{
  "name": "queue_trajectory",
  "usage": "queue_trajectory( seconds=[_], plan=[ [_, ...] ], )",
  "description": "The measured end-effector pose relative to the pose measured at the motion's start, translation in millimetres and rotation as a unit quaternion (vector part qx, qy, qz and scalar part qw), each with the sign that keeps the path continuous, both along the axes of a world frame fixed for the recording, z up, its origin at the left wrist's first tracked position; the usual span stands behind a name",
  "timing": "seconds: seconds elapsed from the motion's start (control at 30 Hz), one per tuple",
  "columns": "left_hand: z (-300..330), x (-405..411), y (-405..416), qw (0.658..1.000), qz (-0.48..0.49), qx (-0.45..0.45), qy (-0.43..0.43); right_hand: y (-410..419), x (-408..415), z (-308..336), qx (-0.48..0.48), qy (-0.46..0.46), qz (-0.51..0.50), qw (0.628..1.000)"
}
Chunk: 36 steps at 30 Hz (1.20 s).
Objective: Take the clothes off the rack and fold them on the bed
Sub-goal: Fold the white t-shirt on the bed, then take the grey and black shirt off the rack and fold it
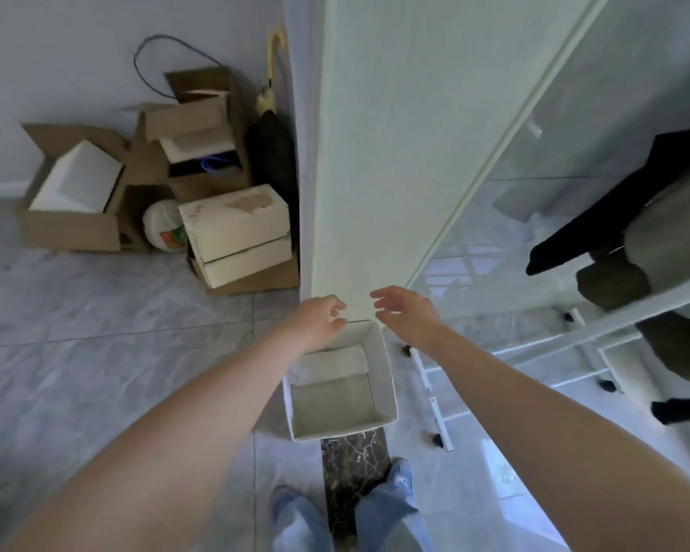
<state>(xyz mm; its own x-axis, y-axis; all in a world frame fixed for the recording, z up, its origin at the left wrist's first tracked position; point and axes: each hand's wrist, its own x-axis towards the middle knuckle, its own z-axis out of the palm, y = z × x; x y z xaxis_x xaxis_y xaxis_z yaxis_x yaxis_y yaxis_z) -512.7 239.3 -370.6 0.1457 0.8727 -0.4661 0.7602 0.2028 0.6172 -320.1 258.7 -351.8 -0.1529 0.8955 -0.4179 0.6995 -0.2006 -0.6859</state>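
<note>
**Empty hands, clothes off to the right of the fingers**

Nothing is held. The fingers of the left hand (322, 317) are loosely curled, thumb and forefinger close together but closed on nothing. The fingers of the right hand (405, 312) are spread and slightly bent, likewise empty. The two sets of fingertips face each other across a narrow gap, in front of the foot of a pale, ribbed white door panel (395, 153).

Just below the fingers an open white rectangular box (387, 376) stands on the grey marbled floor tiles (96, 352). Well to the right of the right fingers, a white metal clothes rack (598, 328) is seen, and over its upper rail hang a black fabric garment (598, 217) and an olive-grey fabric garment (670, 241); these are the clothes to be taken off. Far to the left of the left fingers, open brown cardboard boxes (72, 217) are stacked against the wall. No bed is in view.

The garments are judged light, limp and unbreakable, so little force should be needed, but they will sag and trail when lifted by one point. A hold is best taken with both hands at the fold where the cloth crosses the rail, or at the shoulders, so that the piece is lifted clear without snagging on the rack. The olive-grey one looks the thicker and probably the heavier.
</note>
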Motion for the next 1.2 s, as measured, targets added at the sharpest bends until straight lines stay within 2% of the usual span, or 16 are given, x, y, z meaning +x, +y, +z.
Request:
queue_trajectory(
  seconds=[0.2, 0.47, 0.63, 0.93, 1.0, 1.1, 1.2],
  plan=[
    [72, 19, 7, 0.997, -0.048, 0.064, -0.009, -26, 26, 64, 0.002, 0.076, -0.058, 0.995],
    [141, 76, -8, 0.981, -0.127, 0.142, -0.035, -65, 83, 120, 0.053, 0.059, -0.096, 0.992],
    [161, 121, -27, 0.968, -0.163, 0.189, -0.038, -103, 117, 142, 0.065, 0.048, -0.118, 0.99],
    [170, 225, -120, 0.954, -0.238, 0.182, -0.023, -228, 214, 172, 0.112, 0.008, -0.182, 0.977],
    [172, 249, -145, 0.939, -0.285, 0.193, 0.018, -258, 236, 180, 0.123, 0.017, -0.206, 0.971],
    [180, 301, -192, 0.896, -0.362, 0.243, 0.086, -320, 278, 190, 0.144, 0.023, -0.245, 0.959],
    [186, 339, -224, 0.883, -0.381, 0.259, 0.085, -362, 310, 197, 0.158, 0.043, -0.272, 0.948]
  ],
)
